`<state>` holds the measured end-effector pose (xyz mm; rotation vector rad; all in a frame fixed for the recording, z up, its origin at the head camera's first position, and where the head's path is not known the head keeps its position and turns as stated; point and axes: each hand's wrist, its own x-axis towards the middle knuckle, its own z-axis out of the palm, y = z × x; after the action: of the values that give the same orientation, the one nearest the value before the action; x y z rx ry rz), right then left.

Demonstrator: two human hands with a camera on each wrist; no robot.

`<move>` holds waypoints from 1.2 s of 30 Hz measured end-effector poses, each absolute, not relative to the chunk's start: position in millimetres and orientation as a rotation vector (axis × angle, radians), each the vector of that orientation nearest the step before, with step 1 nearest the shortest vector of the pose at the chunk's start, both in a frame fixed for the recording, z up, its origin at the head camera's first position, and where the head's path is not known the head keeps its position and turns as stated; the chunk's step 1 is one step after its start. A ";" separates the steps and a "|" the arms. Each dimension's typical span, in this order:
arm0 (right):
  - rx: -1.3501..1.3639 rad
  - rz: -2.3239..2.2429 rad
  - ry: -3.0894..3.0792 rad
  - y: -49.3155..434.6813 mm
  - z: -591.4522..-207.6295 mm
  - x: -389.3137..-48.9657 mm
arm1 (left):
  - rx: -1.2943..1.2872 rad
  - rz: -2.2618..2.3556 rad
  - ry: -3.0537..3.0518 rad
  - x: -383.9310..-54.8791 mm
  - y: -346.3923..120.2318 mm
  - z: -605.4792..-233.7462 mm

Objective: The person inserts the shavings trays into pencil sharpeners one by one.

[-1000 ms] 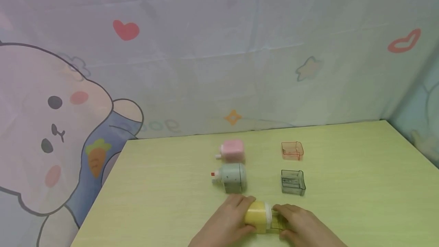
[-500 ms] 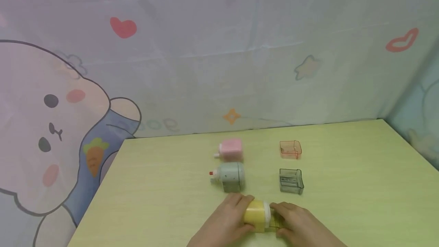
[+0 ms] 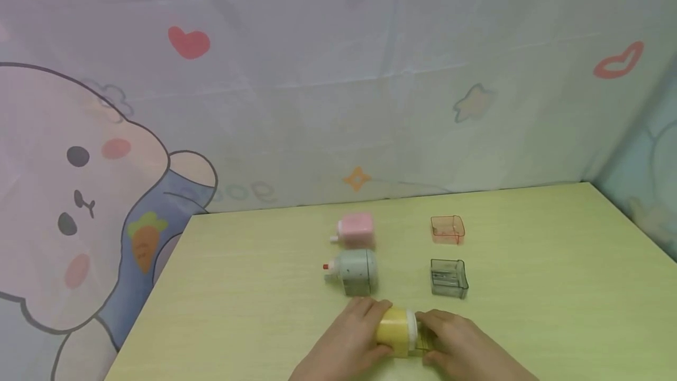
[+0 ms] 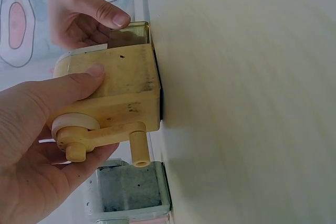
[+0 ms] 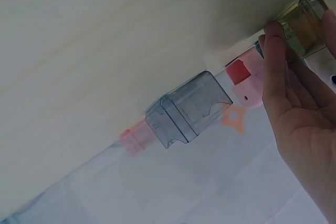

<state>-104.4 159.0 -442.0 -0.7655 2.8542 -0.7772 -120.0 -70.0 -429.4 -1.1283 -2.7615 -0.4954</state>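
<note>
A yellow crank pencil sharpener (image 3: 392,332) lies on the table near its front edge. My left hand (image 3: 349,337) grips its body, thumb on one side and fingers round the other; the crank handle (image 4: 139,148) shows in the left wrist view. At the sharpener's white-rimmed end, my right hand (image 3: 461,341) pinches a clear yellow shavings drawer (image 5: 300,29) between thumb and fingers. The drawer sits partly inside the body, with its outer part sticking out. How deep it reaches is hidden by the body.
Behind the hands lie a grey-green sharpener (image 3: 358,271) and a pink sharpener (image 3: 357,230). To their right stand a clear grey drawer (image 3: 448,279) and a clear red drawer (image 3: 447,230). A printed cloth (image 3: 317,104) hangs along the table's back edge.
My right hand has shifted slightly left with the yellow drawer, and less of the drawer shows outside the sharpener. The left hand keeps its grip. The head view has shifted a little.
</note>
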 end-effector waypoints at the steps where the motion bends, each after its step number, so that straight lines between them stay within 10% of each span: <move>1: -0.761 -0.784 2.846 158.4 -441.8 -104.9 | -1.124 -0.499 -2.763 -120.2 -70.0 -429.4; 36: -0.911 -0.928 2.840 154.0 -439.2 -106.0 | -1.109 -0.541 -2.773 -121.7 -67.8 -433.3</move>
<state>-106.0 154.0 -439.2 -0.9114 2.8404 -0.9283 -121.7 -67.8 -433.3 -1.1091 -2.7734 -0.5413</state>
